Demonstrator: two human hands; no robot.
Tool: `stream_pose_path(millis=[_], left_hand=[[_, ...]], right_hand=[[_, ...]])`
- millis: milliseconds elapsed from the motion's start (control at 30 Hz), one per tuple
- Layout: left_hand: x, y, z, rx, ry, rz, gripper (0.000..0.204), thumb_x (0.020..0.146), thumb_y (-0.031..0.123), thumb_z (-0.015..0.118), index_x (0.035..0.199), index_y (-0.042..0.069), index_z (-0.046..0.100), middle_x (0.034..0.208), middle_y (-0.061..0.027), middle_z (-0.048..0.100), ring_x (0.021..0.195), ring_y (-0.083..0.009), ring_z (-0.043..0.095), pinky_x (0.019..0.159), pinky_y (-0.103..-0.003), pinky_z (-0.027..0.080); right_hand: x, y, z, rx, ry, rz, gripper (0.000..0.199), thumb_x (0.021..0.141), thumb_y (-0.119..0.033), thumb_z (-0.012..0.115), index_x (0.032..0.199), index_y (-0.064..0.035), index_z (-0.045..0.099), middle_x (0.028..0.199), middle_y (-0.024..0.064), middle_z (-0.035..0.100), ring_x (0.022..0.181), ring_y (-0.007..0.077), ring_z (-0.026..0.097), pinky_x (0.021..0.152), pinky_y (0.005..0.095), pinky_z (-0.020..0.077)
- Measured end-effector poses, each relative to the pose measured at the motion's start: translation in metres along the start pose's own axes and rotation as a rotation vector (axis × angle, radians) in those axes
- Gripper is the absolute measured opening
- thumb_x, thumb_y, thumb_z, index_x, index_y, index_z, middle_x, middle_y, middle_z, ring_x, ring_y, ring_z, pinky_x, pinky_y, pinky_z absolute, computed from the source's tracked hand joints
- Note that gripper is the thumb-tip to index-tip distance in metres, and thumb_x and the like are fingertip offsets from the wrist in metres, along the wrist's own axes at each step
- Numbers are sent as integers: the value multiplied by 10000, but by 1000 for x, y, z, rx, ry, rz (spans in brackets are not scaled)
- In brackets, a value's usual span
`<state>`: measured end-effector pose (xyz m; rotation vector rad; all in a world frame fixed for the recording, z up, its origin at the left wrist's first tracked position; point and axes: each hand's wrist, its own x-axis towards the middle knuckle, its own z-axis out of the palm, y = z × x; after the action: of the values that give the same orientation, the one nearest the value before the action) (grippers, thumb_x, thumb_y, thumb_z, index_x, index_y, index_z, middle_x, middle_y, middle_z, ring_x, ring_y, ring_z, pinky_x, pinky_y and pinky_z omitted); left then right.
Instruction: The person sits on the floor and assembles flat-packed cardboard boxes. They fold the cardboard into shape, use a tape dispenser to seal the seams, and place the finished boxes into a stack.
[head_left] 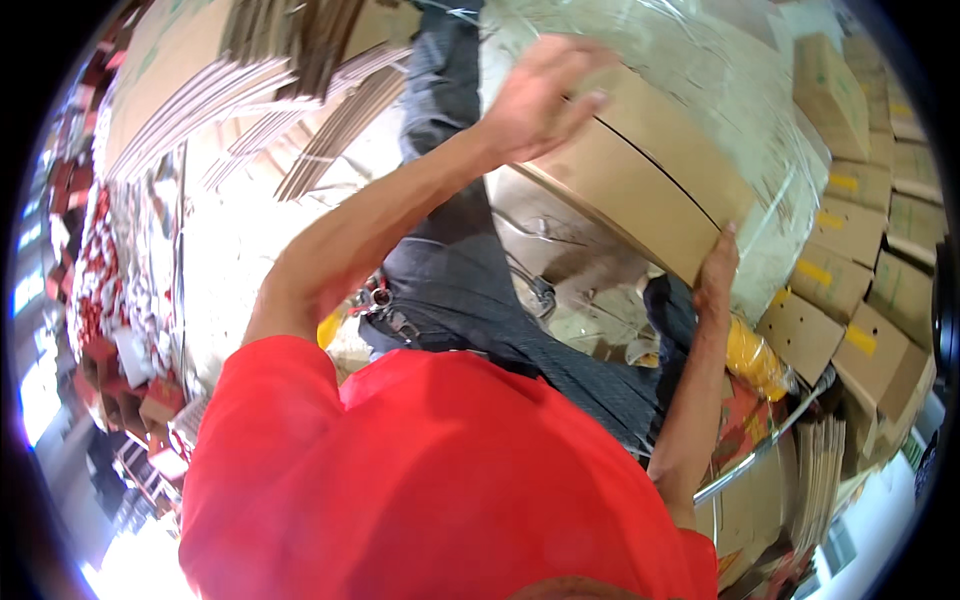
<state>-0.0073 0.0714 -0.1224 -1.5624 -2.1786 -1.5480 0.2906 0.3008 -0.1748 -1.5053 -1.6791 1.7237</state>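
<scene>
A brown cardboard box (640, 185) lies tilted in front of my legs, its top flaps meeting at a dark, narrow gap. My right hand (716, 272) grips the right end of the box, its thumb on the upper face near the end of the gap. Over the far left end of the box is my left hand (550, 98), blurred by motion, with the thumb apart from the other fingers and nothing visible in it. Whether the left hand touches the cardboard, I cannot tell.
Flattened cardboard sheets (250, 70) are stacked at the far left. Closed cartons (850, 230) with yellow labels are piled along the right. Beside my right forearm lies a yellow plastic-wrapped roll (757, 360), near a metal bar (765, 445). Red-and-white goods (100, 260) line the left edge.
</scene>
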Motion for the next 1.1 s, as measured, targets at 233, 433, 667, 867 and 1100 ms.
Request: stream_pose_path(millis=[233,433,667,867,1100], left_hand=[[-262,-48,-125,380,224,-773,102,933,74,647,1016,20,621,841,-165,585,782,-333,590,726,-452,470],[-426,-63,-91,741,-90,-1160,500,868,213,740,1276,56,497,1128,-238,677,1135,-421,638,916,-518,505],[-420,-87,-91,374,181,-1476,349,907,98,574,1235,-13,528,1098,-309,681,1065,-485,659,907,-586,510],[-270,-2,-168,370,181,-1066,529,828,299,829,1180,-10,584,890,-186,717,803,-270,695,777,-425,550],[-53,89,-126,-80,-69,-275,664,809,123,839,1377,42,506,1116,-165,678,979,-252,689,860,-399,560]], right_hand=[[2,-2,-1,9,-21,29,633,1123,-478,393,1441,55,517,1347,164,639,1170,275,646,996,390,518],[-3,-11,3,-93,27,29,677,1113,-519,389,1459,51,503,1385,170,619,1205,290,631,1020,397,507],[-2,-6,6,-50,-28,5,637,1117,-494,406,1463,31,509,1385,151,624,1211,276,630,1017,392,511],[2,3,13,11,-13,-45,545,1122,-432,443,1358,36,591,1258,124,669,1115,215,636,963,369,515],[1,3,24,-5,18,-89,494,1111,-389,480,1176,58,681,1040,94,715,942,186,636,861,365,512]])
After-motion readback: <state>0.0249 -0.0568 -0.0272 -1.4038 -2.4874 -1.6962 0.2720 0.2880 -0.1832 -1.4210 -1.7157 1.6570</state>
